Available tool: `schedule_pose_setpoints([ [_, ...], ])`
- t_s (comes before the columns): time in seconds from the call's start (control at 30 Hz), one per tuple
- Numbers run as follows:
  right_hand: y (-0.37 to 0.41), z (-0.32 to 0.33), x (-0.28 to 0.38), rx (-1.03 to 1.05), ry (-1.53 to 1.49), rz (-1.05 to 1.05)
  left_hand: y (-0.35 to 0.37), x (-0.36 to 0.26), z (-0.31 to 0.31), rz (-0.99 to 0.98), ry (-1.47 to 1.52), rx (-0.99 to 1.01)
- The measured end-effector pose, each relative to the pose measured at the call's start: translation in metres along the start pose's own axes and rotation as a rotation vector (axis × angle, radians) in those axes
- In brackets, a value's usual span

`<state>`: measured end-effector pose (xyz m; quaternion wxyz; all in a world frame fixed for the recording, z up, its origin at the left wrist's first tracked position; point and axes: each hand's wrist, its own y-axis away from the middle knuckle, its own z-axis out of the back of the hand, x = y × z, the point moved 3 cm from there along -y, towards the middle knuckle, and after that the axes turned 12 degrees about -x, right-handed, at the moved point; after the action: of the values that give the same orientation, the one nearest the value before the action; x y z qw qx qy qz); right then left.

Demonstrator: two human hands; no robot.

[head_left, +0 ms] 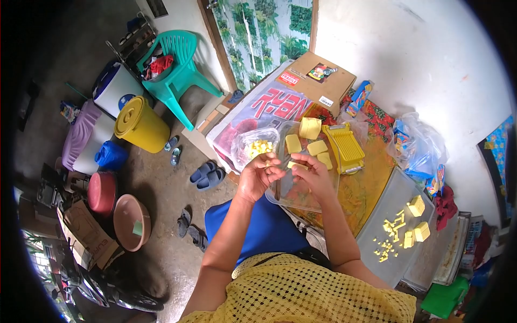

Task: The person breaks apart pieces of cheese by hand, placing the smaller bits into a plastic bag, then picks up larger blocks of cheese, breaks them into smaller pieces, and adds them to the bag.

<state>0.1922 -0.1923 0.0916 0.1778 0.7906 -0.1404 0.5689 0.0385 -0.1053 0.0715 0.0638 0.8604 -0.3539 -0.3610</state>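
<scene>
My right hand pinches a pale yellow cheese piece over a clear plastic tray. Close beside it, my left hand has its fingertips pressed together; a small yellow bit seems to show there, too small to name. Several cheese blocks lie on the tray just beyond my hands. To their right rests a yellow ridged slicer. A clear tub with small yellow cubes stands beyond my left hand.
At right, a grey tray bears cheese blocks, sticks and crumbs. Behind are a cardboard box and plastic bags. Left of the table are slippers, a green chair, a yellow bucket and basins.
</scene>
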Motion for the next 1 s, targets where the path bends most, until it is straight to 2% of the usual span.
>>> schedule_pose_setpoints([
  [0.1,-0.007,0.003,-0.009,-0.018,0.062,0.042,-0.004,-0.004,0.002,-0.017,-0.007,-0.090],
  [0.2,-0.008,0.003,-0.011,-0.036,0.098,0.051,-0.007,-0.002,0.003,-0.025,-0.282,-0.084],
  [0.33,-0.005,0.000,-0.006,-0.022,0.074,0.115,0.006,0.004,-0.015,-0.103,-0.441,-0.010],
  [0.57,-0.002,0.001,-0.002,0.014,0.030,0.047,0.012,0.004,-0.028,-0.094,-0.424,0.072],
  [0.87,0.003,0.001,-0.003,-0.007,0.005,-0.047,0.012,0.010,-0.018,-0.023,-0.381,0.017],
  [1.0,0.004,0.002,-0.005,-0.009,-0.044,-0.045,0.012,0.013,-0.018,0.029,-0.223,-0.034],
])
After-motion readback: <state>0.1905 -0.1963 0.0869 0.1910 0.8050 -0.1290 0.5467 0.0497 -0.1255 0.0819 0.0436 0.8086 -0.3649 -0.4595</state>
